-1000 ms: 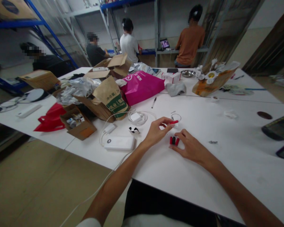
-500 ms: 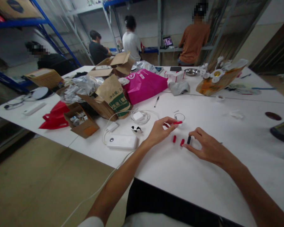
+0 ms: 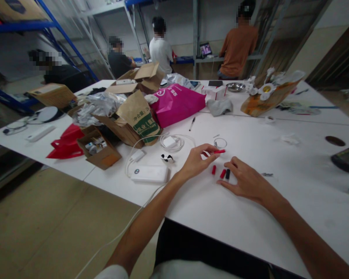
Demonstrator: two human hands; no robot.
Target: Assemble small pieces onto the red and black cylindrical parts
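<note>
My left hand (image 3: 199, 159) pinches a small red cylinder (image 3: 220, 151) between thumb and fingertips, held just above the white table. Below it, a short red cylinder (image 3: 213, 169) stands by itself. A second red cylinder (image 3: 222, 173) and a black cylinder (image 3: 227, 174) stand side by side to its right. Around that pair, my right hand (image 3: 241, 179) has its thumb and fingers spread, the thumb near the table. Whether any fingertip touches the black cylinder is hard to tell. A thin wire ring (image 3: 220, 143) lies behind the left fingertips.
Left of my hands lie a white power bank (image 3: 150, 174), a charger with coiled cable (image 3: 170, 142) and a black-and-white item (image 3: 166, 158). Behind them are a pen (image 3: 192, 124), a magenta bag (image 3: 177, 104) and open cardboard boxes (image 3: 101, 153). Small metal pieces (image 3: 267, 174) lie right. Several people work beyond.
My right hand has shifted left, and the black cylinder now stands beside the second red one. Its fingers have spread from the black cylinder. My left hand keeps its red cylinder in nearly the same place.
</note>
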